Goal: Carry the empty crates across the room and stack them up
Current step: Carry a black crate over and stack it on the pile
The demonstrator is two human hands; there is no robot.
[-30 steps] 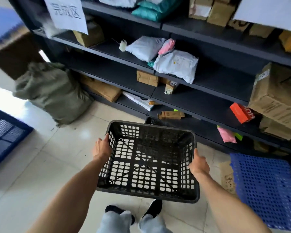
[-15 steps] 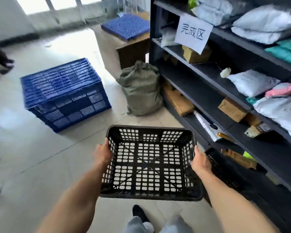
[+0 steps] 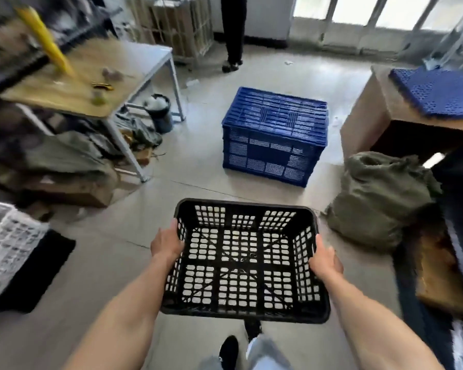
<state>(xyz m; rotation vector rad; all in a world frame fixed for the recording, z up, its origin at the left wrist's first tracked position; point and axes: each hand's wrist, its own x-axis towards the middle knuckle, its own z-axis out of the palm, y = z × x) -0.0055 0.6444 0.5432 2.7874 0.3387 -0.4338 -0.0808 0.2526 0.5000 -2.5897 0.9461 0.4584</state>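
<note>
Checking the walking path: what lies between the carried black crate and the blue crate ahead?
Bare floor only; the head view shows nothing between black crate and blue crate.

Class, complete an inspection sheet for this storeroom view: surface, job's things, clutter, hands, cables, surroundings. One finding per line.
Surface: pale tiled floor.
Job's things: black crate, empty, carried above the floor; blue crate standing on the floor ahead.
Clutter: green sack on the floor at right; dark bin under the table.
Hands: left hand grips the black crate's left wall; right hand grips its right wall.
Cables: nothing seen.
Surroundings: table at left; another person's legs near the far wall; windows beyond.
</note>
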